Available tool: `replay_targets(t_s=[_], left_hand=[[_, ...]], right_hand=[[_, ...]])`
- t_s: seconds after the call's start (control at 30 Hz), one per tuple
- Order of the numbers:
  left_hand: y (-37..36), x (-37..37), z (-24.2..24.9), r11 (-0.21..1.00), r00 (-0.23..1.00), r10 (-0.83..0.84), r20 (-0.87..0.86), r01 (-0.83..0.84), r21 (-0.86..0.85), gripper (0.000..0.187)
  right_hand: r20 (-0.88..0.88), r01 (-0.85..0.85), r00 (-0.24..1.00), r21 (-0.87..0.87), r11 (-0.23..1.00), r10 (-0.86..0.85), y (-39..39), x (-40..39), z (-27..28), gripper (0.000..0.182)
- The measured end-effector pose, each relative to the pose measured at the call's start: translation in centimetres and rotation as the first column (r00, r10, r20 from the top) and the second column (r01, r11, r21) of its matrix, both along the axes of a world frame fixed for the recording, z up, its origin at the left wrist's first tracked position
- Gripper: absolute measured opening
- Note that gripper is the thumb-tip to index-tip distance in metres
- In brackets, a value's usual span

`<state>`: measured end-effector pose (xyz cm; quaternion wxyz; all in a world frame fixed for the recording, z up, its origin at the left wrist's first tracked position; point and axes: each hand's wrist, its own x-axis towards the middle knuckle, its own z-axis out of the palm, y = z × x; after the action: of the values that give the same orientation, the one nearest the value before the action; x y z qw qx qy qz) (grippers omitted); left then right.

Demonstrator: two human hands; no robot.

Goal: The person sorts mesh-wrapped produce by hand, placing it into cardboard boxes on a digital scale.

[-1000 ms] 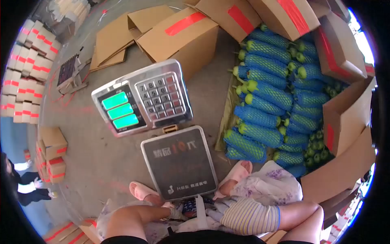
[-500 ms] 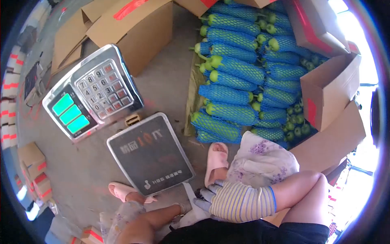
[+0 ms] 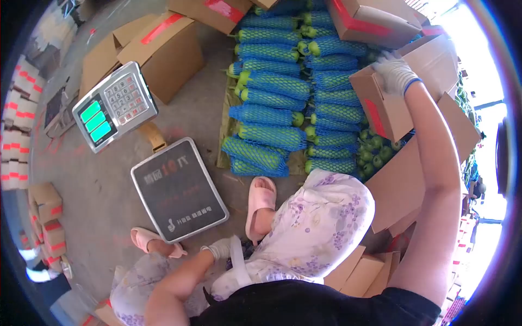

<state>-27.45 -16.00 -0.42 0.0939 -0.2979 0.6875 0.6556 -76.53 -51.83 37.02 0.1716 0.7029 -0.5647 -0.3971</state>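
My right hand [image 3: 394,75], in a whitish knit glove, reaches far forward on an outstretched arm. Its fingers are closed over the upper edge of an open cardboard box [image 3: 382,111] with red tape. My left hand [image 3: 218,249], also gloved, is low between my knees beside a white strip [image 3: 237,261]; its fingers are mostly hidden. Left of the box lie rows of long green vegetables in blue mesh sleeves [image 3: 274,86]. Loose round green produce [image 3: 375,154] sits just below the box.
A platform scale [image 3: 180,190] stands before my feet, its lit display head [image 3: 114,106] behind it. More cardboard boxes [image 3: 163,54] stand at the back left, another box [image 3: 375,22] at the top right. Flattened cardboard [image 3: 397,187] lies right of my knee.
My right hand has gone from beside my lap up and forward to the cardboard box. My left hand has come into sight beside the white strip. The whole view has shifted.
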Motion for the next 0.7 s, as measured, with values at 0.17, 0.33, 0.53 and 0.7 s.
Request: replay_targets(t_s=[0.17,0.33,0.53,0.7], left_hand=[[-6.5,-1.4,10.2,0.923,0.947,0.27,0.173,-0.204,-0.326,0.034],[-10.0,1.1,13.6,0.691,0.686,0.717,-0.123,-0.675,0.261,0.044],[-6.2,10.6,20.4,0.733,0.778,0.628,0.019,-0.582,-0.353,0.059],[-1.6,16.2,27.6,0.894,0.804,0.334,0.492,-0.104,-0.436,0.056]], right_hand=[[-0.116,0.027,0.993,0.31,0.95,0.01,1.5,5.7,2.3,0.028],[0.742,-0.7,0.496,0.035,0.713,0.45,12.5,24.7,3.5,0.024],[0.929,-0.876,0.207,0.036,0.481,0.307,20.0,46.5,-2.4,0.02],[0.944,-0.867,0.097,-0.075,0.493,0.314,24.7,60.1,-12.0,0.025]])
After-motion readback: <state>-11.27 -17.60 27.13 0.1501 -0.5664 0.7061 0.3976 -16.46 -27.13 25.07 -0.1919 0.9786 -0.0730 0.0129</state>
